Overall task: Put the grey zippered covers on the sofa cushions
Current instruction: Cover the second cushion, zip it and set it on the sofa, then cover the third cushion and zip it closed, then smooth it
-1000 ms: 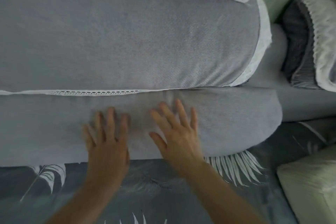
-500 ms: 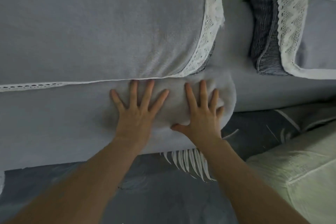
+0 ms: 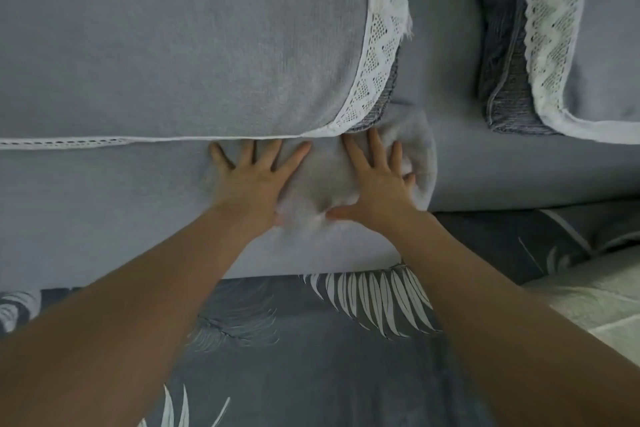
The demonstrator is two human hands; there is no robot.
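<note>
Grey cushion (image 3: 104,211) lies on the leaf-print sheet (image 3: 311,364). The left hand (image 3: 254,184) and right hand (image 3: 375,184) press flat on its right end, fingers spread, gripping nothing. A bigger lace-edged cushion (image 3: 173,45) sits right behind it, touching the fingertips (image 3: 250,146). A dark cushion (image 3: 502,45) lies farther right.

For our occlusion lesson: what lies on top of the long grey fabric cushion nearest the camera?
The left hand and right hand press flat on the right end of the long grey cushion. A grey lace-trimmed cushion overlaps its far edge, hiding that strip.
</note>
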